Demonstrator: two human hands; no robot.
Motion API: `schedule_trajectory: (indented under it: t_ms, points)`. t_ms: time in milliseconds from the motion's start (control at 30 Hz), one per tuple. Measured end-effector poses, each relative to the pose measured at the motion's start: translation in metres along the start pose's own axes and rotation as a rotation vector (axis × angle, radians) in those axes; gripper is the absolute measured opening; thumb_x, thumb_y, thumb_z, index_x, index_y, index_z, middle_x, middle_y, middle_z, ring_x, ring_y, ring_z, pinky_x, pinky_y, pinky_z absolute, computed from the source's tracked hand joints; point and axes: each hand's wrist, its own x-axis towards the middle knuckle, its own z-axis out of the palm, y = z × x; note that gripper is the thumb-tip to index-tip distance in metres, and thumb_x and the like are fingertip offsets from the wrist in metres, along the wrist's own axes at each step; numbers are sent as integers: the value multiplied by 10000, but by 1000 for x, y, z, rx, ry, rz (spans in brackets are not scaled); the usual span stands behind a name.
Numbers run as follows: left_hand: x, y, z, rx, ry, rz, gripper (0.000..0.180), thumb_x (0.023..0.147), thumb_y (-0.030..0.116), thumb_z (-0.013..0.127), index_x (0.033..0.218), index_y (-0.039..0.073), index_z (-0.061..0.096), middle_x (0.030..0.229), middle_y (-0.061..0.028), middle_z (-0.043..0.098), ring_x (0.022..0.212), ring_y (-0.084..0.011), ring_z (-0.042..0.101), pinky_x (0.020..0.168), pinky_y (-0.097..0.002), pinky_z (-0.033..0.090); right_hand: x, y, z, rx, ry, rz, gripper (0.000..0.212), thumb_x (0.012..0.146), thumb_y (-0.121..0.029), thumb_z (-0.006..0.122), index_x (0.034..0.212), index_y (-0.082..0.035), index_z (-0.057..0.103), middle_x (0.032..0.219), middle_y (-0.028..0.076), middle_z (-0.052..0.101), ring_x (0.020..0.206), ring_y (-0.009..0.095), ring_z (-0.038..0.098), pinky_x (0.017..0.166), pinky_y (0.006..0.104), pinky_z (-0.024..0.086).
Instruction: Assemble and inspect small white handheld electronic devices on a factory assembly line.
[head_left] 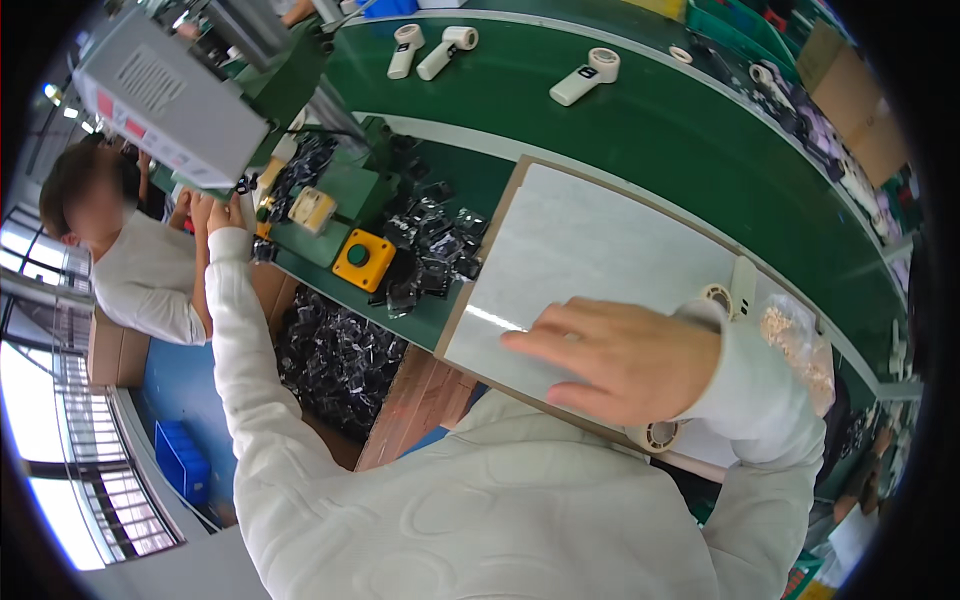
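Observation:
My right hand (640, 360) is held over a pale board (610, 230) with a brown rim, its fingers stretched out and nothing plainly gripped. By its wrist lies a white handheld-fan-shaped part (741, 288), partly covered by my sleeve. A round white part (660, 436) shows below the same forearm. On the far left, my left hand (226, 214) reaches up beside the grey control box (165, 95) of a bench machine. Its fingers are small and partly hidden there, so their grip does not show. A yellow switch box (363, 260) with a green button stands right of that hand.
Small black pieces (435, 245) lie heaped beside the machine, and more fill a carton (340, 350) below. A clear bag (790, 345) of small beige pieces rests at right. White fan-shaped parts (585, 78) lie on the green belt (700, 130). A co-worker (150, 260) is at left.

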Motion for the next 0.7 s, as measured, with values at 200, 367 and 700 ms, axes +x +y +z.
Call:
schedule_trajectory:
  t_ms: [200, 367, 700]
  points:
    - [55, 12, 52, 380, -242, -92, 462, 822, 358, 692, 1133, 23, 625, 922, -182, 692, 773, -326, 668, 660, -369, 515, -92, 16, -12, 187, 386, 267, 403, 880, -89, 604, 1262, -12, 500, 1116, 122, 567, 951, 255, 550, 822, 318, 447]
    - [29, 48, 15, 103, -243, -48, 428, 871, 299, 655, 1194, 22, 603, 959, -146, 677, 797, -256, 642, 680, -328, 501, -148, 32, -7, 75, 637, 533, 291, 869, -25, 575, 1159, -11, 558, 1031, 83, 589, 872, 198, 560, 773, 281, 444]
    - [-108, 247, -78, -778, -662, -265, 314, 956, 140, 560, 1245, 22, 591, 965, -45, 617, 801, -101, 524, 738, -184, 415, -295, 58, 58, 142, 849, 1110, 169, 888, -48, 588, 1052, -29, 625, 886, 37, 584, 738, 151, 519, 681, 252, 433]
